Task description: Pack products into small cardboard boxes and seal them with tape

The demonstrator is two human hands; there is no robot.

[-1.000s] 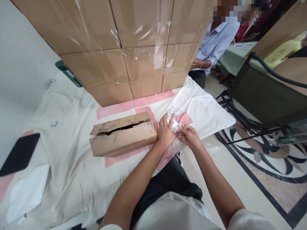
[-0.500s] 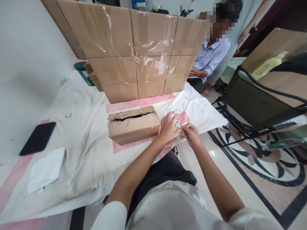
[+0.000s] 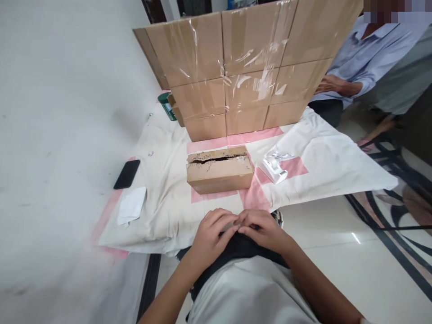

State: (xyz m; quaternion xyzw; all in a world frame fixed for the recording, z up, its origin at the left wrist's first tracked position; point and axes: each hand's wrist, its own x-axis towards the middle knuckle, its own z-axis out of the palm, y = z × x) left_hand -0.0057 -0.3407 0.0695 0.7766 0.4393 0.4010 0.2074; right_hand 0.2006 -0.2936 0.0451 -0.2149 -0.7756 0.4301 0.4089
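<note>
My left hand [image 3: 216, 229] and my right hand [image 3: 261, 227] meet above my lap, at the near edge of the cloth-covered table. Thumbs and fingers are pinched together on both, the fingertips touching. Whatever lies between them is too small or hidden to make out. Just beyond stands a small cardboard box [image 3: 221, 177] with a ragged, dark slit along its top. To the right of that box, a white tape dispenser [image 3: 274, 170] rests on the cloth, apart from my hands.
Behind rises a wall of taped cardboard boxes [image 3: 251, 87]. A black phone [image 3: 127, 174] and a folded white paper [image 3: 132, 205] lie at the left, a green canister [image 3: 166, 106] at the back left. Another person's hand [image 3: 332, 84] shows beyond the stack.
Both hands have drawn back from the tape dispenser to a spot over my lap, left of it and nearer me. The dispenser is uncovered now. My view has swung left.
</note>
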